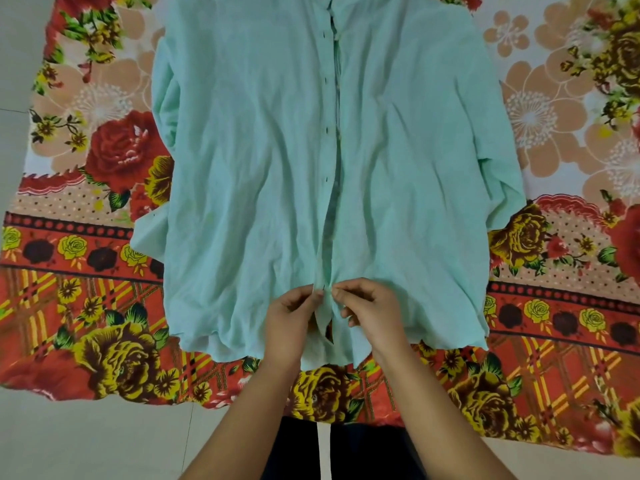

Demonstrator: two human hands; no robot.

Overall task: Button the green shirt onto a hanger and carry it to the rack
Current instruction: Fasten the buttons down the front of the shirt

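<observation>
Left hand (290,308) pinches the buttonhole edge of the green shirt (263,174); right hand (367,306) pinches the opposite placket edge, fingertips nearly meeting low on the front. Shirt lies flat, front up, on a floral blanket (104,306) spread over a pale tiled floor (86,441). Judged step: fastening a low button. Next: align button with hole and push through. Hanger and rack not visible.
</observation>
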